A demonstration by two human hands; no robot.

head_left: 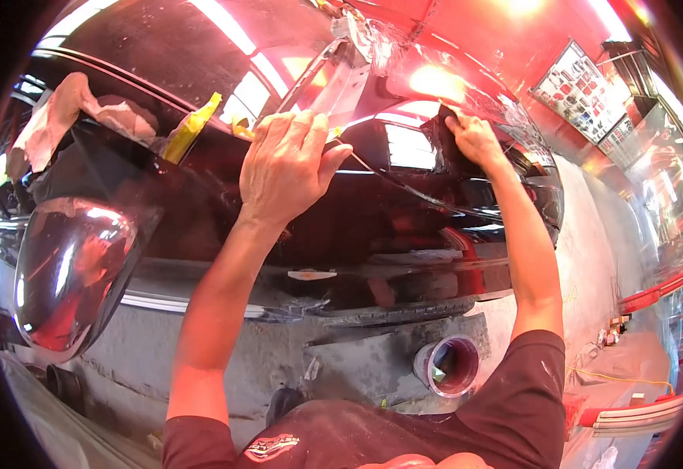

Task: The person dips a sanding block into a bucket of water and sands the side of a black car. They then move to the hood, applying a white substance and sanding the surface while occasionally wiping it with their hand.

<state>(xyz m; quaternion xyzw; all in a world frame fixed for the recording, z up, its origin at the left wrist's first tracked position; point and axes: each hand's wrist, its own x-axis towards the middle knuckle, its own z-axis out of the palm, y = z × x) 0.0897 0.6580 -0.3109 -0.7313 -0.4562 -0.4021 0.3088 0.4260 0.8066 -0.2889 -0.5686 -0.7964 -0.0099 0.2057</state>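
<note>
A glossy dark car body [318,227] fills the middle of the view. My left hand [286,160] lies palm down with fingers extended on its upper edge, beside bits of yellow tape [193,129]. Farther right, my right hand [474,139] has its fingers bent round a dark, flat piece [438,139] that touches the glossy surface; what this piece is cannot be made out. Between my hands, a thin light line curves along the bodywork. Crumpled masking material [363,39] sits at the top of the pillar.
A side mirror [75,273] juts out at the left, below crumpled masking paper [60,121]. On the floor near my body stands a bucket [473,367] with dark liquid. Plastic sheeting [666,187] hangs at the right, near a wall poster [580,92].
</note>
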